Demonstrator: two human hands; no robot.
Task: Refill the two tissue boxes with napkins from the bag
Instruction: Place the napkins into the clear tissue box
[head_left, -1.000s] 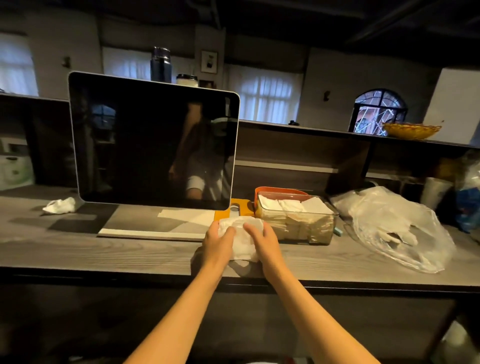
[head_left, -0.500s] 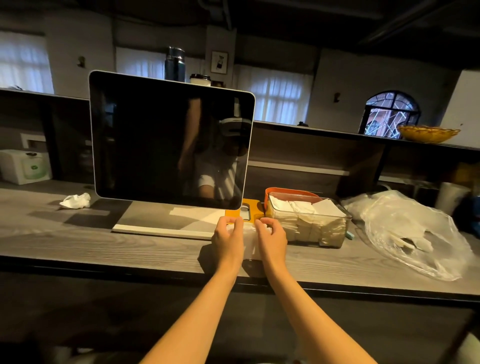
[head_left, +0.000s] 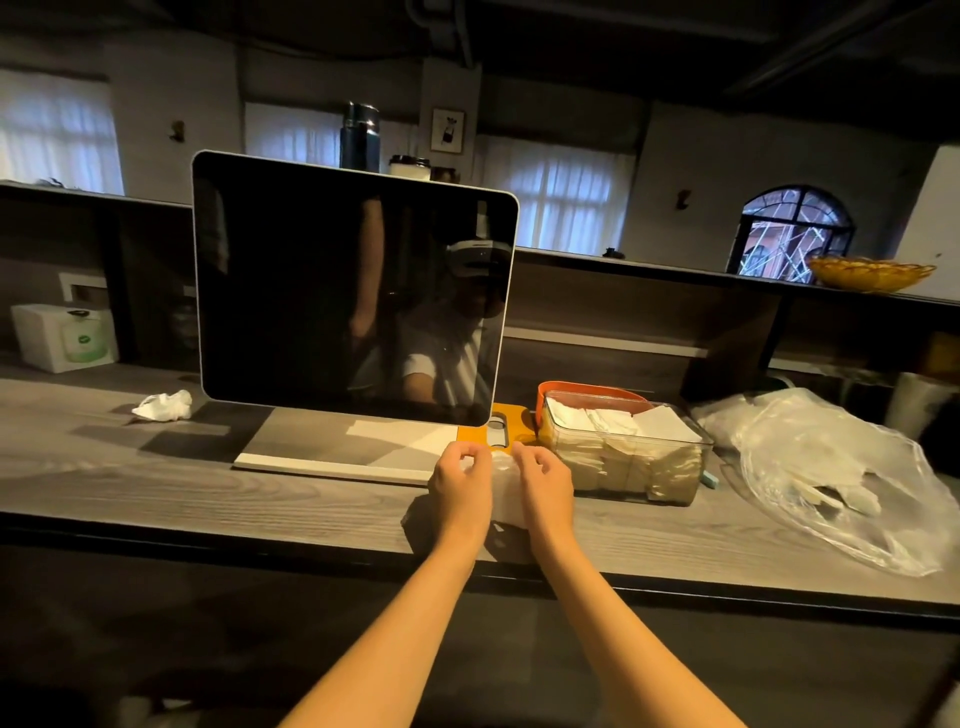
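Stack of white napkins (head_left: 503, 486) on the counter (head_left: 260, 493), held between both hands at the near edge. Left hand (head_left: 461, 486) grips the stack's left side, fingers curled over the top; right hand (head_left: 544, 486) grips the right side likewise. Clear tissue box (head_left: 626, 452), at 2 o'clock from the stack and just beside the right hand, is open-topped and already appears well filled with napkins. An orange box (head_left: 582, 391) stands behind it at 1 o'clock, largely hidden. The plastic bag (head_left: 841, 467) lies at 3 o'clock, well apart. The monitor (head_left: 353, 291) rises at 11 o'clock. To do the step well, presumably square the stack's edges first, keep even pressure from both sides, then lower it flat.
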